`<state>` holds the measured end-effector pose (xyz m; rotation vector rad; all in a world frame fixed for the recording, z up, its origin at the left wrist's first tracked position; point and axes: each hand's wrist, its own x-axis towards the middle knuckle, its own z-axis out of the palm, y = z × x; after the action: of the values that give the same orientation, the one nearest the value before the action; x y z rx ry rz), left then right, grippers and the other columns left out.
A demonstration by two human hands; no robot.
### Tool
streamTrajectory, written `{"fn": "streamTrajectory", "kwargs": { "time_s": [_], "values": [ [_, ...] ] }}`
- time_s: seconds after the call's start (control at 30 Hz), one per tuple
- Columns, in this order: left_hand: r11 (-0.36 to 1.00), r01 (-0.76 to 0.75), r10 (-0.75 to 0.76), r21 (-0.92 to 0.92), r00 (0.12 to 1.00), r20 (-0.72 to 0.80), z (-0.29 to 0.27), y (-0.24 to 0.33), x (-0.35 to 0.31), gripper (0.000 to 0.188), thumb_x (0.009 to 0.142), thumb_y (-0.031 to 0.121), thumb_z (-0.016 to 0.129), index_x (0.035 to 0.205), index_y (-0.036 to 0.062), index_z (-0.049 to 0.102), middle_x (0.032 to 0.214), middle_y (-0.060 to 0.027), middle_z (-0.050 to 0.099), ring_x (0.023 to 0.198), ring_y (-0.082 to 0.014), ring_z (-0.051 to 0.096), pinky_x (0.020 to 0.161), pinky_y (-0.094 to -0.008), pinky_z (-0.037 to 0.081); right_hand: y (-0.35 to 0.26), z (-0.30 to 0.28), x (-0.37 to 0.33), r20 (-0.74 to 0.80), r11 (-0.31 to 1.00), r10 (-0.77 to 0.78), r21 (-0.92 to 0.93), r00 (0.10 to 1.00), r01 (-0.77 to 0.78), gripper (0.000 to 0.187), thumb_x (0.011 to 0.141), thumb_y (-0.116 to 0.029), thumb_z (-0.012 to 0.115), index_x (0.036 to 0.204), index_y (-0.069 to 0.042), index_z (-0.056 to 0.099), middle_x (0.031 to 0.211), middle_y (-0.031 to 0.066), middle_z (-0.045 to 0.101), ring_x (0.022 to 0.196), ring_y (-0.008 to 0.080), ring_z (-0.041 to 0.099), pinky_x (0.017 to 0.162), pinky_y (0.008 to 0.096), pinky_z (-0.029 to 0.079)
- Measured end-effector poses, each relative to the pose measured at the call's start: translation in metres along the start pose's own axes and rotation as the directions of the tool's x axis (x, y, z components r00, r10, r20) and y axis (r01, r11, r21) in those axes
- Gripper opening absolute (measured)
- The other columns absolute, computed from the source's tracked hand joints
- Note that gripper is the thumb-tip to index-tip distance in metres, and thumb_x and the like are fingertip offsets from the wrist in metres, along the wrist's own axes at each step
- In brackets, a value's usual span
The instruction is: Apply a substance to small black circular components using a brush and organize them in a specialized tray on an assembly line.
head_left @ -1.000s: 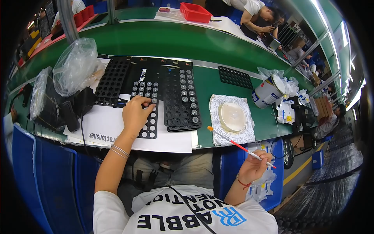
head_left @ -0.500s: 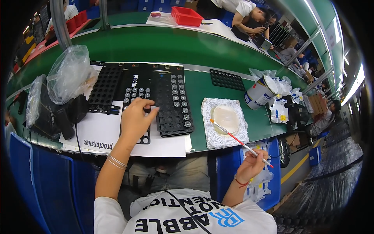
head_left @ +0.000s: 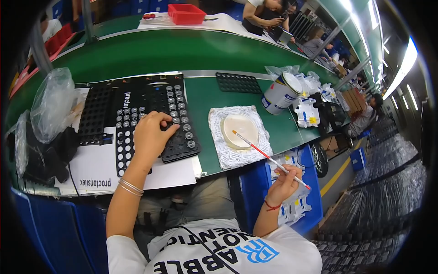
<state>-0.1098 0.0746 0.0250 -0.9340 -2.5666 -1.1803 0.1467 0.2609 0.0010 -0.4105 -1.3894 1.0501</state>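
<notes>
My left hand [head_left: 153, 136] reaches over the black hole tray [head_left: 175, 152] on the right of the board, its thumb and fingertips curled closely about a small round metallic part [head_left: 175, 120] in the tray's rows. A second group of such round parts [head_left: 126, 118] lies left of my hand in another holder, partly covered by the hand. In my right hand [head_left: 285, 184], closed and held above the blue bin, is a slim paintbrush [head_left: 266, 155] with a white and red handle. Its bristle tip hovers over a shallow round dish [head_left: 241, 129] of pale content, set on crumpled printed paper [head_left: 223, 154].
A paint can [head_left: 279, 97] leans at the right, beside white plastic parts [head_left: 306, 112]. Behind the dish lies a black hole tray [head_left: 237, 82]. Plastic bags [head_left: 50, 102] and black items crowd the left. A blue bin [head_left: 315, 196] stands below the table edge. Co-workers sit across the bench.
The whole view has shifted, so the bench appears further left. My left hand has moved right across the board to the round parts. The brush stays in my right hand over the dish.
</notes>
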Motion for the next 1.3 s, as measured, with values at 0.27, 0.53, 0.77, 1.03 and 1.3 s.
{"fn": "streamTrajectory", "kwargs": {
  "time_s": [0.27,0.53,0.77,1.03,1.3],
  "values": [
    [0.974,-0.006,-0.023,-0.225,0.992,-0.123,-0.024,0.022,-0.017,0.017,0.061,0.008,0.069,0.073,0.0038,0.058,0.077,-0.0032,0.058,0.063,-0.0124,0.052,0.054,-0.022,0.039,0.002,-0.006,0.005,0.029,0.959,-0.105,-0.26,0.994,0.109,0.025,0.091,-0.022,0.041,0.081,-0.001,0.049,0.071,0.0084,0.051,0.06,0.0125,0.049,0.058,0.0232,0.041],
    [0.774,0.094,-0.126,-0.626,0.992,-0.007,-0.031,0.018,-0.082,0.022,0.061,-0.001,0.067,0.077,0.0019,0.052,0.084,-0.0076,0.062,0.072,-0.0095,0.055,0.06,-0.0199,0.041,0.005,0.001,0.007,0.141,0.956,-0.047,-0.282,0.989,0.086,0.025,0.09,-0.022,0.044,0.08,0.0,0.05,0.07,0.0075,0.053,0.059,0.0117,0.049,0.057,0.0227,0.041],
    [0.332,0.377,-0.225,-0.865,0.922,0.316,-0.024,0.018,-0.122,0.021,0.067,-0.01,0.061,0.084,-0.0012,0.051,0.088,-0.0125,0.06,0.075,-0.0089,0.055,0.064,-0.0175,0.044,0.008,-0.003,0.009,0.004,0.962,-0.07,-0.265,0.998,0.069,0.025,0.09,-0.022,0.044,0.078,0.0,0.049,0.066,0.0073,0.052,0.057,0.0116,0.048,0.054,0.0219,0.04],
    [-0.082,0.485,-0.325,-0.871,0.813,0.484,-0.011,0.007,-0.137,0.016,0.075,-0.003,0.056,0.089,0.0003,0.051,0.09,-0.0124,0.061,0.065,-0.0041,0.049,0.055,-0.0137,0.038,0.001,0.0,0.004,-0.076,0.997,0.027,0.077,0.997,-0.022,0.025,0.09,-0.026,0.043,0.077,-0.005,0.045,0.067,0.0051,0.046,0.056,0.0104,0.044,0.05,0.0204,0.036],
    [-0.23,0.455,-0.234,-0.86,0.832,0.503,-0.011,0.009,-0.135,0.019,0.077,-0.004,0.056,0.096,-0.0005,0.055,0.091,-0.0135,0.062,0.064,-0.0037,0.049,0.053,-0.0157,0.036,-0.019,0.021,-0.021,0.205,0.83,0.203,0.483,0.957,-0.28,0.024,0.093,-0.027,0.038,0.077,-0.008,0.039,0.057,0.0016,0.039,0.052,0.0083,0.036,0.049,0.0192,0.034]
  ]
}}
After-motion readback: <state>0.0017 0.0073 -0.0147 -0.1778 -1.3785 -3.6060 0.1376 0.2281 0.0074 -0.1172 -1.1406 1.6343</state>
